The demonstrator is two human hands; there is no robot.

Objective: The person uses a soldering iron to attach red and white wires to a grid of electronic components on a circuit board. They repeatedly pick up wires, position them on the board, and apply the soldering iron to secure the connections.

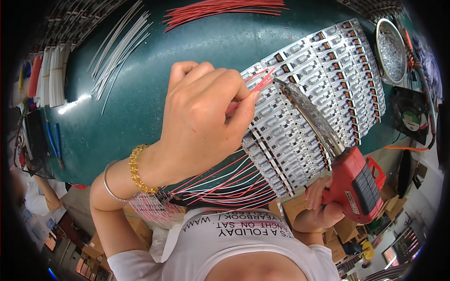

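My left hand (201, 117), raised over the middle of the bench, pinches a small bunch of red wires (262, 83) between thumb and fingers. The wire ends lie over the left part of a large panel of small circuit boards (318, 89). My right hand (323, 206) is wrapped round the handle of a red soldering gun (356, 187). Its long metal barrel slants up and left across the panel, and the tip sits right beside the wire ends; contact cannot be made out. Red and white wires (225, 182) trail from the panel's near edge toward my body.
Loose white wires (119, 56) and a pile of red wires (225, 11) lie on the green bench (117, 126). Bundled wires (51, 77) and blue-handled tweezers (54, 140) are at left. A metal bowl (391, 51) and a black fan (411, 114) stand at right.
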